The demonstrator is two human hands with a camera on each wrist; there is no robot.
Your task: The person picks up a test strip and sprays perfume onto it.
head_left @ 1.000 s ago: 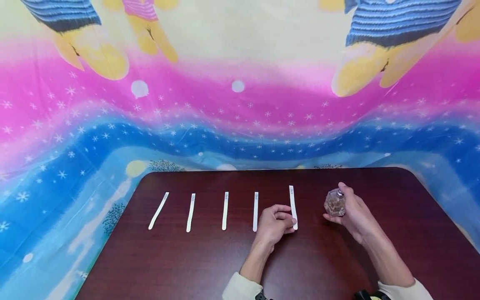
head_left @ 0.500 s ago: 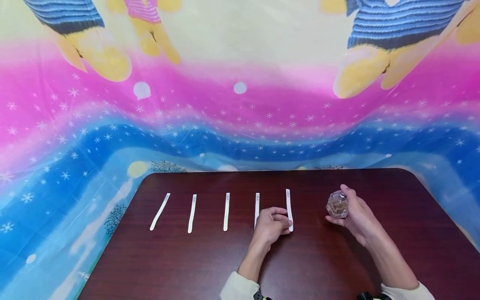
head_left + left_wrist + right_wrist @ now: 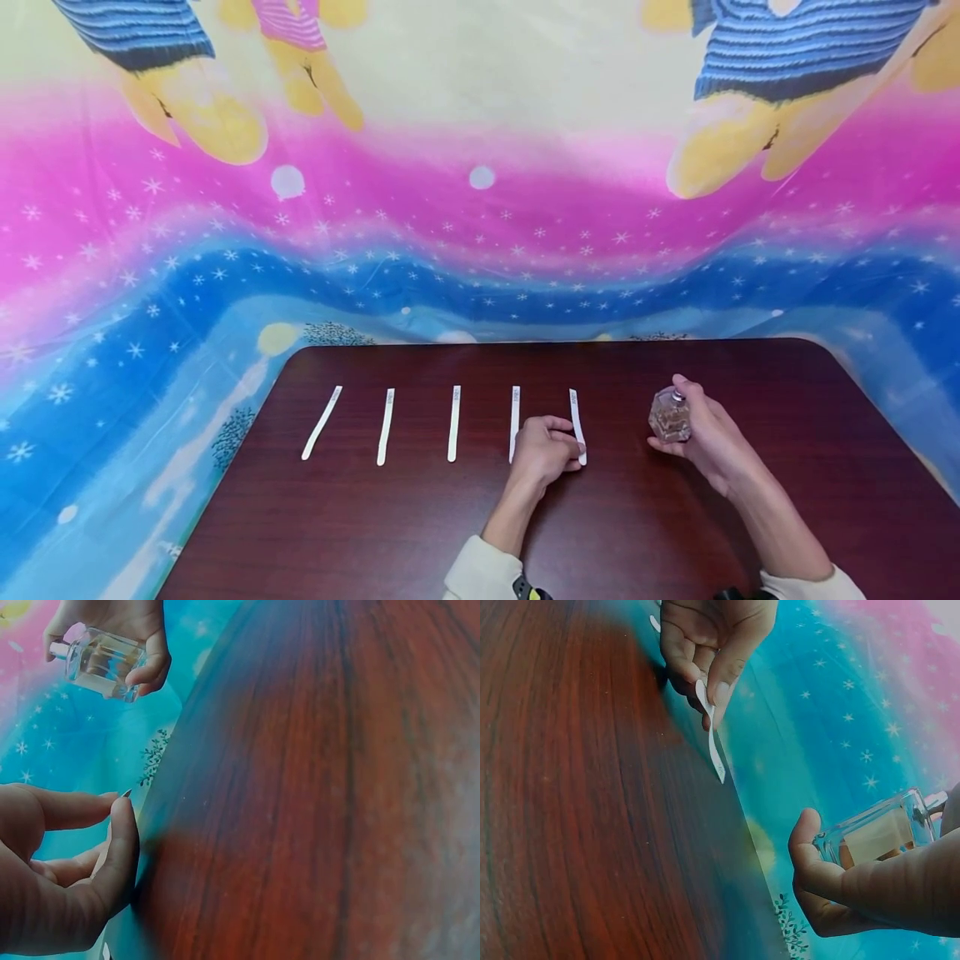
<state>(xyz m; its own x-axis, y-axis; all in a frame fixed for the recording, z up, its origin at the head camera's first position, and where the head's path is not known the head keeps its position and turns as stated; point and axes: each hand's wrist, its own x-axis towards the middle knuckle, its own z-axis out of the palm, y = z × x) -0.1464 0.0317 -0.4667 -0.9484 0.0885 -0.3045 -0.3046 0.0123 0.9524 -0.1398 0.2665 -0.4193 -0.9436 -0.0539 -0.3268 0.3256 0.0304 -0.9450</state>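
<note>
My left hand [image 3: 546,450] pinches a white paper test strip [image 3: 576,412] between thumb and finger, close to its rounded near end. The right wrist view shows that strip [image 3: 715,746] slightly curved, its far end pointing away from the hand. Over the right part of the table, my right hand [image 3: 716,446] grips a clear faceted perfume bottle [image 3: 670,415], with a finger up at the silvery spray neck. Amber liquid shows inside the bottle [image 3: 101,664] in the left wrist view. The bottle and the held strip are apart.
Several similar strips lie spaced in a row to the left, among them one [image 3: 453,423] at mid-table and a slanted one [image 3: 322,423] at the far left. My left hand partly covers the nearest strip [image 3: 515,407]. A patterned cloth [image 3: 480,250] hangs behind the dark wooden table [image 3: 360,525].
The left hand has shifted slightly left with its strip, whose far end has come lower and nearer. The right hand keeps its grip on the perfume bottle, almost in place.
</note>
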